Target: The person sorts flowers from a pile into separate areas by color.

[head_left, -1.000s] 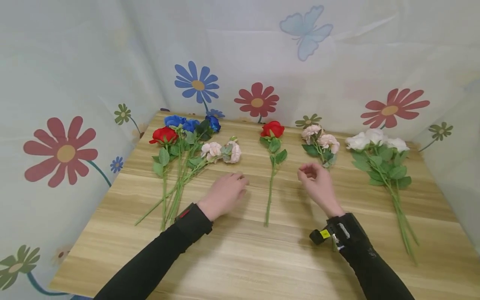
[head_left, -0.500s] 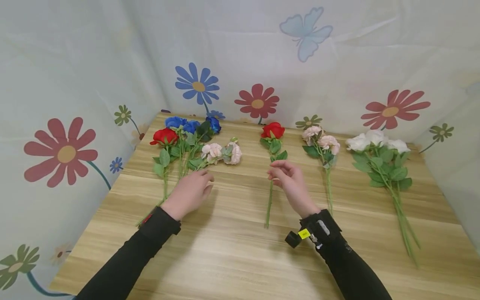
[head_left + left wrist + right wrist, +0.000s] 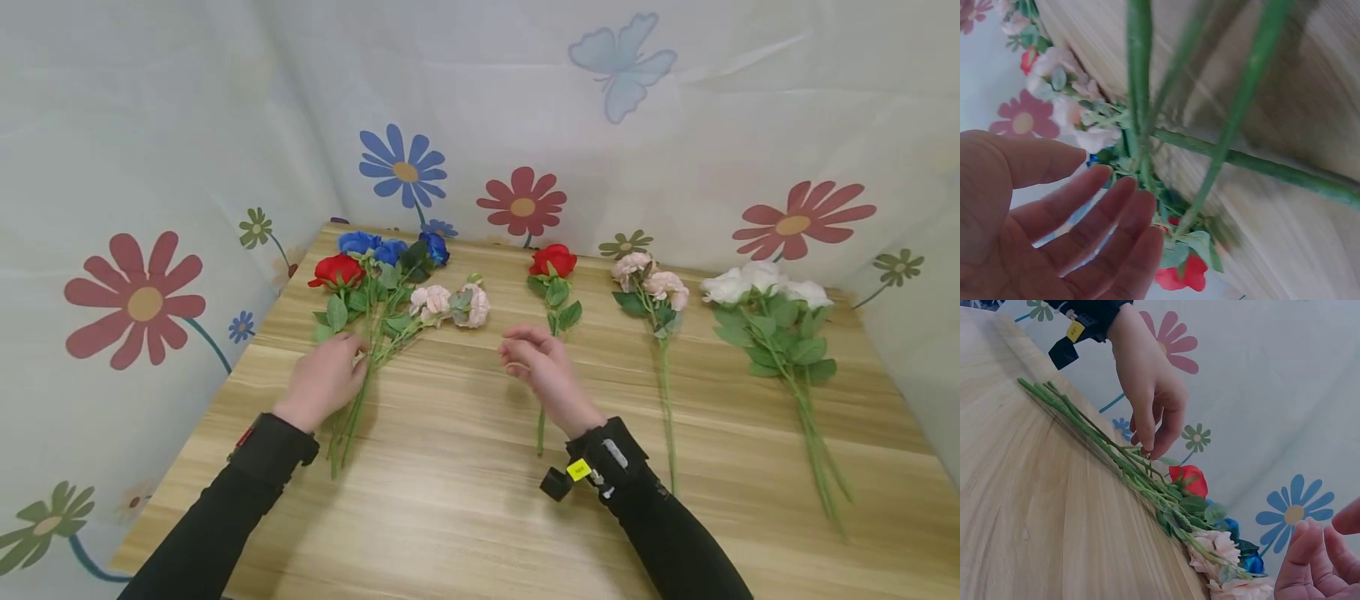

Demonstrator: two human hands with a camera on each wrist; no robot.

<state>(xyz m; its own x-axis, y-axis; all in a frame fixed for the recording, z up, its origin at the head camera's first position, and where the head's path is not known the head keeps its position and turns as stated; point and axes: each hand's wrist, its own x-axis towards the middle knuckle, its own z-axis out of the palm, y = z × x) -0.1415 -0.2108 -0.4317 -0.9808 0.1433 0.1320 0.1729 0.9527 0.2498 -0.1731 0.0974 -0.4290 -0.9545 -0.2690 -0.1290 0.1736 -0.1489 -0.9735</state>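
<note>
My left hand (image 3: 322,379) hovers over the stems of the mixed bunch at the left, fingers loosely bent. In the left wrist view a gap shows between thumb and fingers, and the green stems (image 3: 1139,56) pass beyond the fingertips. That bunch has a red rose (image 3: 337,271), several blue roses (image 3: 360,242) and pale pink flowers (image 3: 431,302). Over the stem of a single red rose (image 3: 553,261) in the middle is my right hand (image 3: 547,375), loosely curled and holding nothing. Part of that stem is hidden behind it.
Pale pink flowers (image 3: 664,286) on a long stem lie right of the middle. A bunch of white roses (image 3: 761,275) lies at the far right of the wooden table (image 3: 450,500). A printed cloth (image 3: 465,92) hangs behind and at the sides.
My left hand has moved left, from beside the pink flowers to over the bunch's stems. My right hand has also moved left, from the right-hand pink flowers to the single red rose's stem.
</note>
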